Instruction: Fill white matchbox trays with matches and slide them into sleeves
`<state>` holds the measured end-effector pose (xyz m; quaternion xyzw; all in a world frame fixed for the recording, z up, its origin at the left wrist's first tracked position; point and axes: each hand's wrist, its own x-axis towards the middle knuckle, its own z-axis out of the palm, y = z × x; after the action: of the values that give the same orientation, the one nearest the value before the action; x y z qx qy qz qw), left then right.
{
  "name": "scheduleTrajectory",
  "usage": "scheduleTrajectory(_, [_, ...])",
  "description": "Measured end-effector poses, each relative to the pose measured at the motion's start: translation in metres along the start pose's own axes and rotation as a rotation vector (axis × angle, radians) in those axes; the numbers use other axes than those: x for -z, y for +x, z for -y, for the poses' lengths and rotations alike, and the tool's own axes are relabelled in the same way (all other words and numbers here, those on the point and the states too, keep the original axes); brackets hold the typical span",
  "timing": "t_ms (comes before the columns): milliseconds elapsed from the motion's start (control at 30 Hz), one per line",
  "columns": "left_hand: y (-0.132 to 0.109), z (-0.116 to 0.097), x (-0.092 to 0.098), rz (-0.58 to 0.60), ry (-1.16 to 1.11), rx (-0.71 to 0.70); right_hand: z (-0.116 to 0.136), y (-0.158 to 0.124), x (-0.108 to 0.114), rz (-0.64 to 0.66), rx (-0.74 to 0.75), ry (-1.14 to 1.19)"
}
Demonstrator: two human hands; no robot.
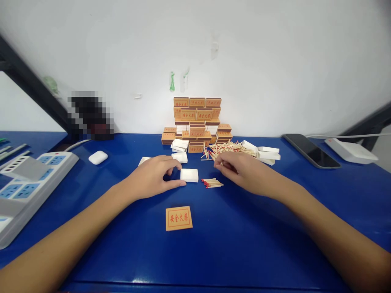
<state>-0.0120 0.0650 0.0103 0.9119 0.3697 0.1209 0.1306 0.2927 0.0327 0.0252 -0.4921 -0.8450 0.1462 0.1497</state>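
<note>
A small white matchbox tray [189, 175] lies open side up on the blue table. My left hand [160, 175] is at its left end, thumb and index finger spread apart close to its edges; I cannot tell if they touch it. To the right of the tray lies a small row of red-tipped matches [213, 183], heads to the left. Just above this row, my right hand [236, 169] has its fingers pinched together by the loose match pile [227, 147]; what they hold is hidden. Nearer to me lies an orange matchbox sleeve [179, 218] with red characters.
Stacked matchboxes [197, 116] stand against the wall. More white trays [269, 154] lie right of the match pile, others [179, 145] left of it. A power strip [36, 179] and white case [98, 157] are at left, a phone [310, 150] and white box [351, 150] at right.
</note>
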Motion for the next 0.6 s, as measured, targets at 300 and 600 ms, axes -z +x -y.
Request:
scheduleTrajectory(300, [-0.001,0.001,0.000,-0.006,-0.011,-0.016,-0.018,0.012,-0.012,-0.325,-0.306,-0.118])
scheduleTrajectory(600, [-0.001,-0.002,0.003,-0.001,-0.011,-0.014,-0.005,0.022,-0.023,-0.272,-0.406,-0.248])
